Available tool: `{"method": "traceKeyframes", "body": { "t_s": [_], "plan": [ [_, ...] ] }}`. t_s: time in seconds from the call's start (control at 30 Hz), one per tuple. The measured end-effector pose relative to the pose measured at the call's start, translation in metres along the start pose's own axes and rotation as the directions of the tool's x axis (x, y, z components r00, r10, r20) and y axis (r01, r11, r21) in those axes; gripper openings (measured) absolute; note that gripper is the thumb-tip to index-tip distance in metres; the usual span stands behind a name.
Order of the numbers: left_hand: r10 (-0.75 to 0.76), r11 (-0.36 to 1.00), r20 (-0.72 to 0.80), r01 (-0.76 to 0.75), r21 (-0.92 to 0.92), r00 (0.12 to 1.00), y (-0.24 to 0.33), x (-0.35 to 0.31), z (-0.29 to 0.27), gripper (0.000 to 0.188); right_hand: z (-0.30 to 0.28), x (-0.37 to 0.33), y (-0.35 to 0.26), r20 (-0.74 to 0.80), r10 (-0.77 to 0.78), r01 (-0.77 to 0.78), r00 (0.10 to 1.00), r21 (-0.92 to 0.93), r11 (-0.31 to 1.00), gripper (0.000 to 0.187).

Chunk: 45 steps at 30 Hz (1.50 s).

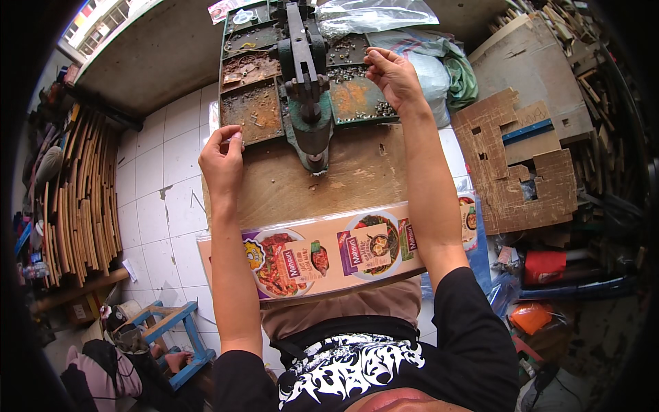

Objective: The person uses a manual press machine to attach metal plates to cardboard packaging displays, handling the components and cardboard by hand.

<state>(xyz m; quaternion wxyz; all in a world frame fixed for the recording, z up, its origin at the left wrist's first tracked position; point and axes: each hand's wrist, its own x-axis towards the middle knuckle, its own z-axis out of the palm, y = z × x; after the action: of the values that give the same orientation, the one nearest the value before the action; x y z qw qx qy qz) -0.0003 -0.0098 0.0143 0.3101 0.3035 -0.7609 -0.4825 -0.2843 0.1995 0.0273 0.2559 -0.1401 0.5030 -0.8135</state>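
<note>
A green hand press [307,96] with a long dark lever stands on the wooden table [274,185]. Compartment trays flank it: the left tray [252,113] is rusty with scattered small metal bits, and the right tray [350,99] holds several small metal rings. At the left tray's front corner, my left hand [223,151] is closed in a pinch. Above the right tray, my right hand [395,79] has thumb and fingertips pressed together. Whatever either pinch holds is too small to make out. Across the table's near edge lies a plastic-covered printed banner [329,275] with food pictures, below both forearms.
Clear plastic [377,14] and a stuffed plastic sack [429,69] sit behind the right tray. Cut-out brown boards [508,165] lean at right. Wooden slats [82,192] are stacked at left, above a blue-framed stool [178,336] on the tiled floor [161,206].
</note>
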Motion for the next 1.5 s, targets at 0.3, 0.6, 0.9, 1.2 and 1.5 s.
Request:
{"method": "traceKeyframes", "body": {
  "t_s": [0.3,0.6,0.9,1.2,1.5],
  "plan": [
    [0.004,1.000,-0.007,-0.004,0.000,1.000,0.000,0.000,0.001,0.015,0.002,0.000,0.010,-0.089,-0.161,0.095,0.983,-0.508,0.856,0.019],
    [0.003,1.000,-0.002,-0.003,0.012,1.000,0.001,-0.001,-0.001,0.016,0.024,-0.007,0.019,0.026,-0.122,0.101,0.992,-0.745,0.659,0.021],
    [0.007,1.000,0.001,-0.007,0.004,1.000,-0.001,0.000,0.000,0.016,0.019,-0.015,0.008,0.009,-0.502,0.026,0.865,-0.999,0.027,0.031],
    [0.028,1.000,-0.025,-0.028,0.005,0.999,0.000,0.000,0.002,0.015,-0.010,-0.010,0.007,-0.047,-0.522,-0.074,0.851,-0.997,-0.030,0.027],
    [0.028,1.000,-0.012,-0.028,0.006,1.000,-0.001,0.000,0.001,0.015,-0.013,-0.008,0.010,0.010,-0.471,0.001,0.882,-1.000,-0.021,0.028]
  ]
}}
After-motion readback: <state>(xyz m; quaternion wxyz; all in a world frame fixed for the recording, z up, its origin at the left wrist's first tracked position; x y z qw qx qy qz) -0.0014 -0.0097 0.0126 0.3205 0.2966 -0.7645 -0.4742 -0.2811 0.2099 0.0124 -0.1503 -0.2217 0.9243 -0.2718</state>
